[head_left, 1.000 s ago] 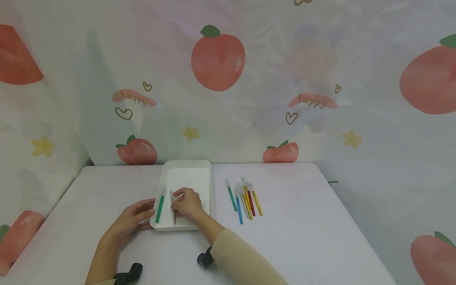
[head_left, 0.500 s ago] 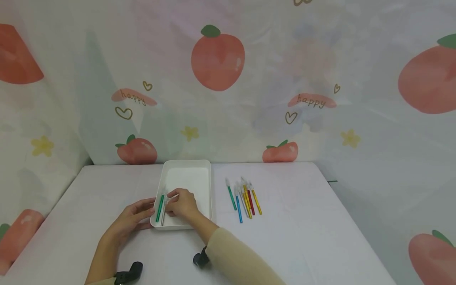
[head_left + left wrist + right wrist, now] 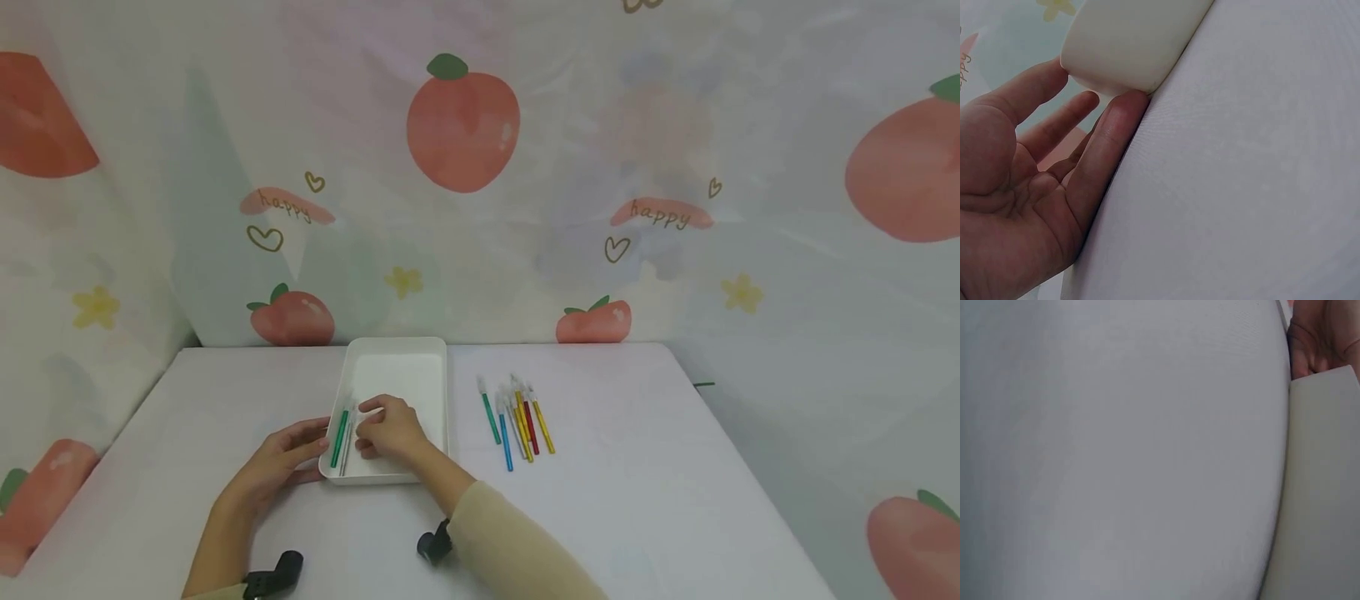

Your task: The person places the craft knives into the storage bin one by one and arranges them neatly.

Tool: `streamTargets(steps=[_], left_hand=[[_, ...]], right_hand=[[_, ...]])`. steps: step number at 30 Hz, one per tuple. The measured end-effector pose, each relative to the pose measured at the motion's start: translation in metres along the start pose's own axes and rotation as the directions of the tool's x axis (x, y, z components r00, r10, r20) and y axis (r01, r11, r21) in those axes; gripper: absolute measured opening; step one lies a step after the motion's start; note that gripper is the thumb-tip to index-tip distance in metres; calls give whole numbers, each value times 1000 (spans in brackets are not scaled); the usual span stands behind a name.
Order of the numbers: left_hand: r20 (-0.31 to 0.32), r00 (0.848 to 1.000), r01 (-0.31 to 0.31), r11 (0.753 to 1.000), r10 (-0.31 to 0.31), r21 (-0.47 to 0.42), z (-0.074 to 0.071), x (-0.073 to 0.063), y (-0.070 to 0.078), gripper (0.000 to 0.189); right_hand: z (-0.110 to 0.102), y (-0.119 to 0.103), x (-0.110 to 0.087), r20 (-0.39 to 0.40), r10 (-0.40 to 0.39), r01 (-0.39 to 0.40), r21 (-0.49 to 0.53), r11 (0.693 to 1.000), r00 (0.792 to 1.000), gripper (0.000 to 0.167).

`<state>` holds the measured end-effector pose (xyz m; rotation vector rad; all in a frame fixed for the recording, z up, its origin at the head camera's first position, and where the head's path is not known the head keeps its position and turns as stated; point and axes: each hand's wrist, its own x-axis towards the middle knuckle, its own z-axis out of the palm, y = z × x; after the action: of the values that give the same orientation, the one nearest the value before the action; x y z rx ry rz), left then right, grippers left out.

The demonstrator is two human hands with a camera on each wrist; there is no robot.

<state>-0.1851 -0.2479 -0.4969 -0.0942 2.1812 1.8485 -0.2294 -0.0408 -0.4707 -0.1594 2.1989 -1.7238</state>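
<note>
The white tray lies on the table, its long sides running away from me. Along its left wall a slim green craft knife with a clear cap lies beside a silver one. My right hand is inside the tray, fingertips just right of the silver knife, apparently apart from it. At the tray's near left corner is my left hand. In the left wrist view its fingers touch the tray's outer wall, loosely extended. Only the tray's side and part of the left hand appear in the right wrist view.
Right of the tray, a loose group of capped craft knives lies on the white table: a green one, a blue one, a red one, and silver and yellow ones. A printed fruit curtain stands behind the table.
My right hand has moved the silver craft knife left, next to the green one, then shifted slightly right, away from it. My left hand has stayed at the tray's corner.
</note>
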Motion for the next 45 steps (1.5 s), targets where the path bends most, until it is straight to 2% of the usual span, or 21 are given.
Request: streamTargets(steps=[6, 10, 14, 21, 28, 32, 37, 40, 45], left_hand=[[-9, 1000, 9, 1000, -9, -3, 1, 0, 2, 67], [-14, 1000, 7, 1000, -7, 10, 2, 1, 1, 67], [-20, 1000, 4, 1000, -3, 17, 2, 2, 1, 68], [-15, 1000, 15, 1000, -14, 6, 5, -1, 1, 69], [4, 999, 39, 999, -39, -37, 8, -4, -3, 70], [-9, 999, 33, 999, -33, -25, 9, -4, 0, 70], [-5, 1000, 22, 999, -22, -24, 8, -3, 3, 70], [-5, 1000, 24, 999, -24, -24, 7, -3, 3, 70], [-13, 999, 34, 999, -35, -22, 5, -2, 2, 69]], right_hand=[[-19, -3, -4, 25, -61, 59, 67, 996, 998, 35], [-36, -8, -13, 55, -93, 85, 137, 987, 994, 38], [-54, -12, -23, 52, -111, 98, 196, 976, 993, 37], [-88, -6, -37, -2, -157, 156, 128, 979, 988, 32], [-126, 3, -46, -101, -192, 202, 108, 973, 976, 33], [-144, 6, -50, -191, -201, 207, 10, 978, 961, 32], [-155, 13, -50, -302, -214, 151, -221, 964, 929, 36], [-155, 15, -49, -308, -212, 104, -331, 938, 927, 45], [-152, 20, -46, -280, -205, 69, -427, 902, 938, 55]])
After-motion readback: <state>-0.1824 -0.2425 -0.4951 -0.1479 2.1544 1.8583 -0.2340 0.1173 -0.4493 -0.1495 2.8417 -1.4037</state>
